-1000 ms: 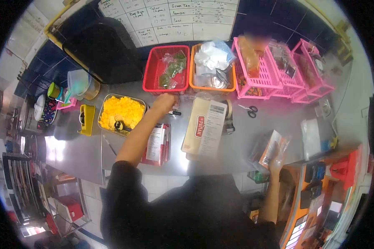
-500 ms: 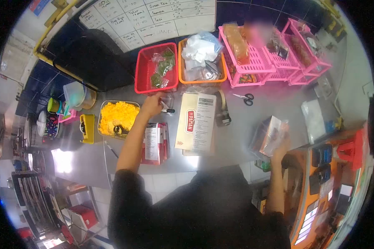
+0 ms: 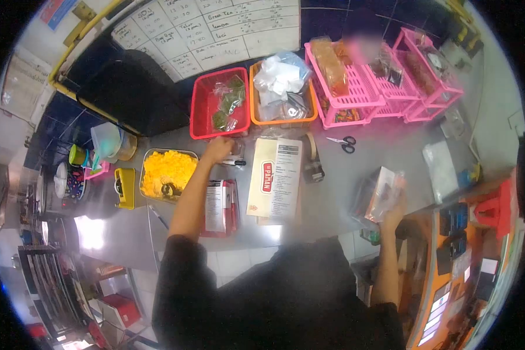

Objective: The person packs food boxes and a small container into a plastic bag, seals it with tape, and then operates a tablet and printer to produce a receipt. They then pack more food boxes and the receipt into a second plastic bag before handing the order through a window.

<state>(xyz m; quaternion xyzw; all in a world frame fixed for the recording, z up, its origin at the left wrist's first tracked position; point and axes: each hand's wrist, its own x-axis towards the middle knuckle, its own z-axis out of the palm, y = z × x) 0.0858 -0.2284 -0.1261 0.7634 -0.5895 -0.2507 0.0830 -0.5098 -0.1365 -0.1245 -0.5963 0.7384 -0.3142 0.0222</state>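
My left hand (image 3: 219, 150) reaches to the steel counter just in front of the red basket (image 3: 195, 111). Its fingers curl down beside small clear packets (image 3: 234, 150) and a black marker (image 3: 233, 163); what they pinch, if anything, is hidden. At the right, my right hand (image 3: 393, 217) grips a plastic-wrapped pack (image 3: 381, 192), with white and brown faces, tilted above the counter edge. Between the hands lie a stack of printed paper sleeves (image 3: 283, 181) and, nearer my left forearm, red and white printed cartons (image 3: 220, 204).
A tray of yellow shredded food (image 3: 169, 169) stands left of my forearm, near a yellow holder (image 3: 124, 188). An orange basket of plastic bags (image 3: 283, 119), pink racks (image 3: 356, 105) and scissors (image 3: 342, 143) are at the back. A tape dispenser (image 3: 315, 166) lies beside the sleeves.
The view has shifted slightly, so the counter things sit a little lower. My left hand stays by the red basket, and my right hand still holds the pack, tilted a little more upright.
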